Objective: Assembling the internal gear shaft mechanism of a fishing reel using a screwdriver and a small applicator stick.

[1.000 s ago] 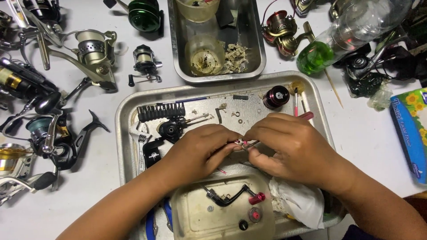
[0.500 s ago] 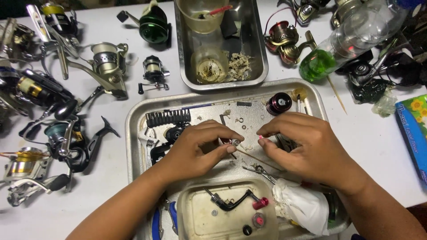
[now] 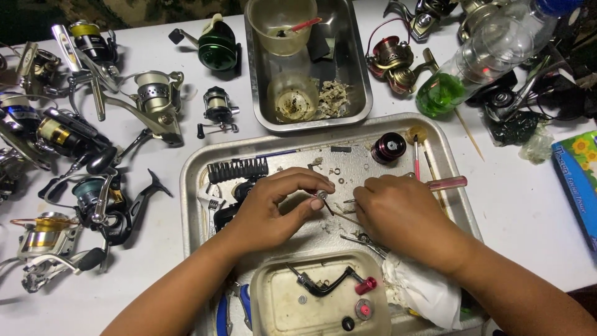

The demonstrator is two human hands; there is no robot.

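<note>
Your left hand (image 3: 273,208) pinches a small round silver metal part (image 3: 322,195) over the dented steel tray (image 3: 199,180). Your right hand (image 3: 398,214) is curled, its grip hidden. Fishing reels (image 3: 93,205) crowd the left.

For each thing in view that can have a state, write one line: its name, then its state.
Left hand: fingers pinching a small metal part.
Right hand: fingers down on the metal tray.
Clear bottle: lying on its side, green liquid inside.
Plastic cup: upright, holding a red-handled tool.
Reel handle: detached, lying in the plastic tub.

A white table (image 3: 535,211) under even light, dark patterned cloth (image 3: 143,9) behind it.
</note>
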